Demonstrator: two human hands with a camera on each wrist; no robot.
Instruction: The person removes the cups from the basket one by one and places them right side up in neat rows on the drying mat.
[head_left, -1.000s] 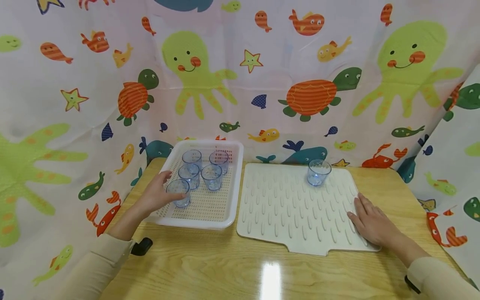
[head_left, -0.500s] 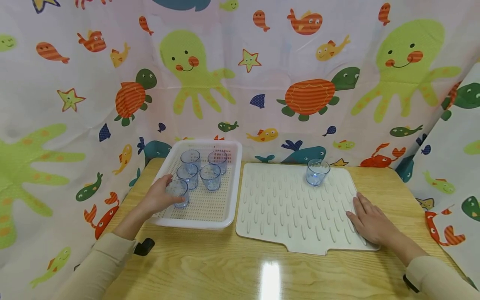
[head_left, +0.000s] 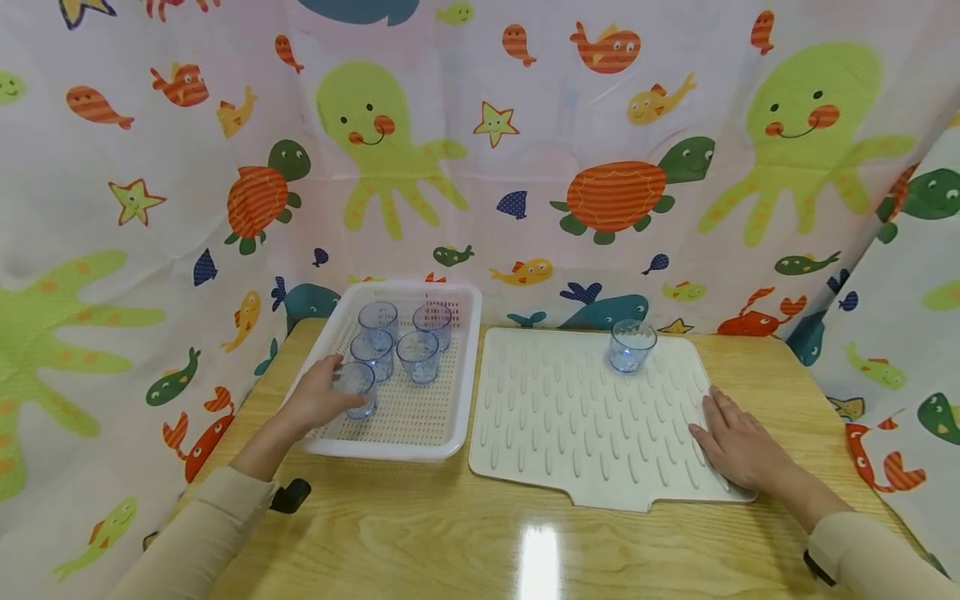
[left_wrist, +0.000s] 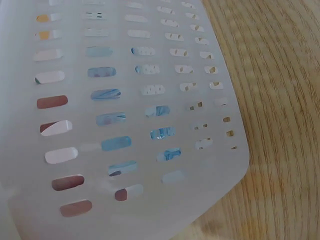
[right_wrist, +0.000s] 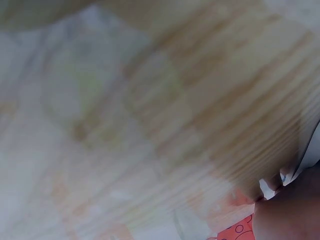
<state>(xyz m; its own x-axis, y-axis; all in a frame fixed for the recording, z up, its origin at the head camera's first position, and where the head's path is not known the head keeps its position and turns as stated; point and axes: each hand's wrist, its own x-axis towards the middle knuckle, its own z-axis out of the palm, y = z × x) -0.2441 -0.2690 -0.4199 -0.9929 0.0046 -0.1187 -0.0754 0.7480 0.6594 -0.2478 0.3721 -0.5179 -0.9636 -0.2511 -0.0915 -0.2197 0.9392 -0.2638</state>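
At the near left of a white slotted basket [head_left: 468, 375], my left hand [head_left: 318, 400] holds a clear blue glass [head_left: 356, 380] between thumb and fingers; the fingers' far side is hidden. Several similar glasses [head_left: 419, 357] stand upright just behind it. In the left wrist view the basket wall [left_wrist: 210, 185] covers most of the scene, with bluish glass showing through its slots. My right hand [head_left: 738, 443] rests on the right edge of a cream ridged draining board [head_left: 540, 400], fingers extended. One more blue glass [head_left: 632, 347] stands on the board's back right.
Both the basket and the board lie side by side on a wooden table [head_left: 420, 525], a narrow gap between them. A curtain [head_left: 555, 100] printed with sea animals hangs behind the table and along both sides.
The left hand's thumb and fingers have drawn in on the near-left glass, which stays in the basket. My right hand keeps its place on the board. The head view has shifted slightly.
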